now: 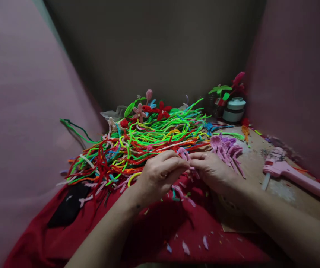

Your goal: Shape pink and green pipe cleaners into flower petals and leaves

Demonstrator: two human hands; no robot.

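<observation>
Both my hands meet at the middle of the view over a red cloth. My left hand (162, 173) is closed in a pinch on a pink pipe cleaner (182, 152), bent into a loop that rises above the fingers. The fingers of my right hand (208, 167) pinch the same pipe cleaner from the other side, and a short end hangs below them. Just beyond the right hand lies a bunch of pink pipe-cleaner pieces (227, 149). A large heap of green, red and yellow pipe cleaners (154, 137) spreads behind my hands.
A pink hot glue gun (294, 173) lies at the right. Behind it stands a pale jar (234, 109). Finished pipe-cleaner flowers (162, 111) rest at the back of the heap. A black flat object (70, 204) lies left on the red cloth (165, 234), with scattered scraps nearby.
</observation>
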